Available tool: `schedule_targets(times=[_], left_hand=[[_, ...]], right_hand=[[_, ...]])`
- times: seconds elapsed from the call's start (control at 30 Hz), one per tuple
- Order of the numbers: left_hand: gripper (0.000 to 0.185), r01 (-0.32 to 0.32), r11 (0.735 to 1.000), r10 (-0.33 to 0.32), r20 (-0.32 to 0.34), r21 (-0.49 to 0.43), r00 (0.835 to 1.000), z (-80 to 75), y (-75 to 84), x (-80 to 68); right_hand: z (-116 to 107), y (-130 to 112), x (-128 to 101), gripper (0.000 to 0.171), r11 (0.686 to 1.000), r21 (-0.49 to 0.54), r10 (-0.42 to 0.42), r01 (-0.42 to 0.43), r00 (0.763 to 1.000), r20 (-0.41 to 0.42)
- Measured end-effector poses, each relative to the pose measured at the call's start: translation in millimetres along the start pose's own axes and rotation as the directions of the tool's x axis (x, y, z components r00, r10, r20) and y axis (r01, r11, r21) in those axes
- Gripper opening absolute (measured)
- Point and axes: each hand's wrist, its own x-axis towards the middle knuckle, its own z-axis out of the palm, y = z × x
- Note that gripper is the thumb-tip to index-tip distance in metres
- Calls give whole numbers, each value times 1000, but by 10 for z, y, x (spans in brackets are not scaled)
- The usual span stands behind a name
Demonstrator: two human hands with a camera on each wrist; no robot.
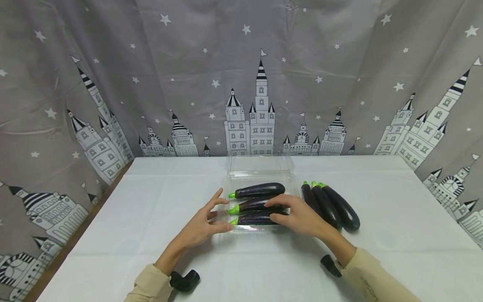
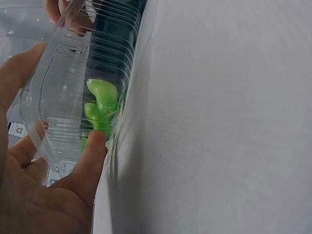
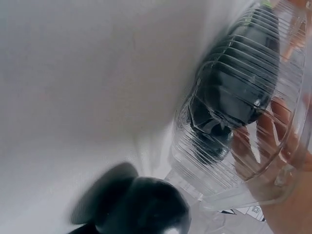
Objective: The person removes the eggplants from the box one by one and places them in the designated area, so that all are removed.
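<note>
A clear plastic clamshell box point(image 1: 260, 228) stands on the table with its lid point(image 1: 260, 164) folded back. Three dark purple eggplants with green stems lie crosswise in it: a rear eggplant point(image 1: 260, 191), a middle eggplant point(image 1: 250, 205) and a front eggplant point(image 1: 252, 219). My left hand point(image 1: 201, 224) spreads its fingers against the box's left end; the left wrist view shows the thumb point(image 2: 90, 161) on the outer wall beside the green stems point(image 2: 103, 97). Over the right end, my right hand point(image 1: 302, 216) touches the middle and front eggplants with extended fingers. Its fingers are partly seen through the plastic in the right wrist view.
Three more eggplants point(image 1: 341, 207) lie side by side right of the box, close by my right hand. Black curved pieces sit at the left wrist point(image 1: 185, 281) and right wrist point(image 1: 331, 266). A white cloth covers the table point(image 1: 170, 184); a grey castle-print curtain point(image 1: 302, 42) hangs behind.
</note>
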Motion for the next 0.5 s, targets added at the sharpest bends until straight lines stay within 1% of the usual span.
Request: schedule_targets(times=[0.13,0.27,0.37,0.5], left_hand=[[63,-5,1000,5,0,-1,1000,1,-4,-4],[63,-8,1000,8,3,2,1000,-4,-14,-2],[63,-6,1000,6,1,7,1000,-3,-23,2],[63,-4,1000,4,-3,13,1000,3,-19,3]], right_hand=[[23,13,20,28,1000,-22,-19,20,1000,23],[50,16,36,26,997,-65,-39,43,998,55],[56,2,41,26,997,-76,-27,33,996,84],[49,-16,48,26,998,-66,15,-8,993,114]])
